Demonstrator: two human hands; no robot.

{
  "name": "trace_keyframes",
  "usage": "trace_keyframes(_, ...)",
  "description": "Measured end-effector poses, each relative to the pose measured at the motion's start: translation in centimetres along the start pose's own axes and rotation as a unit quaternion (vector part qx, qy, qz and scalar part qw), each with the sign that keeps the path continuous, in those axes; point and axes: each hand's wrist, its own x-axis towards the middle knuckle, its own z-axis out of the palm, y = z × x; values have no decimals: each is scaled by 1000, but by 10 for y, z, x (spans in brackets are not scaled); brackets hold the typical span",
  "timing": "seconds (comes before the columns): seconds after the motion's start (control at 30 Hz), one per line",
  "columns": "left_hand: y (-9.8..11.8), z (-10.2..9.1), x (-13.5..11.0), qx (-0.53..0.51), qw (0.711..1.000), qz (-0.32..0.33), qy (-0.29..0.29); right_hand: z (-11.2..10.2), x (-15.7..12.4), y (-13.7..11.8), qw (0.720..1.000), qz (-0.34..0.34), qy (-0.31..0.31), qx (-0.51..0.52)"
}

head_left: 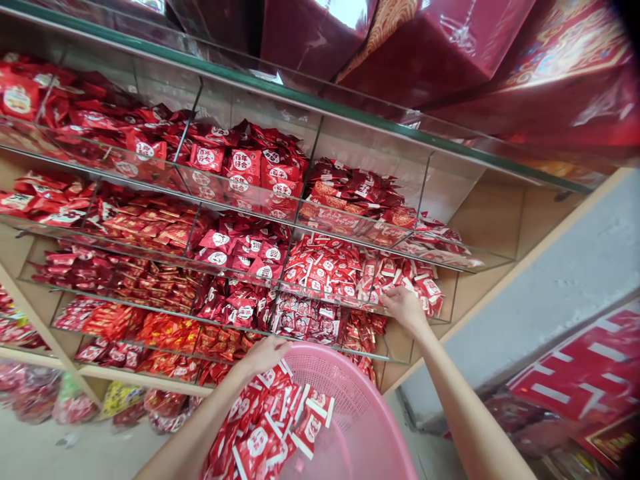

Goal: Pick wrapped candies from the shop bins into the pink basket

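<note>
My left hand (270, 353) is closed over the far rim of a pink plastic basket (370, 407), which is tilted toward me. Inside the basket, small red-and-white wrapped packets (260, 433) are heaped on the left side. My right hand (406, 310) reaches to a glass-fronted shelf compartment on the right, fingers curled at its front edge. Similar red-and-white packets (427, 290) lie in that compartment, against the fingers. The fingertips are partly hidden, so what they pinch is unclear.
Tiered shelves with glass dividers (310, 157) hold many red packets (240, 167). Large dark-red boxes (310, 40) stand on the glass shelf (280, 93) above. Filled plastic bags (123, 400) sit on the floor at left. A grey wall (565, 267) is at right.
</note>
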Motion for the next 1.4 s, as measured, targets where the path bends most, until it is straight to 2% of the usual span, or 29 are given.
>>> trace_keyframes(0.17, 0, -2, -2, -6, 1000, -22, 9, 2, 4, -1, 999, -11, -29, 9)
trace_keyframes(0.53, -2, 3, 3, -6, 1000, -9, -4, 2, 7, 1, 1000, -17, 2, 4)
trace_keyframes(0.83, 0, 1, 5, -1, 1000, 9, 0, 5, 11, -6, 999, -19, -2, 40)
trace_keyframes(1.2, -1, -2, 6, -1, 1000, -2, 3, -15, 15, -3, 984, 63, 70, 151)
trace_keyframes(1.4, -1, 0, 8, 4, 1000, 7, -1, -31, 13, -3, 975, 90, 119, 165)
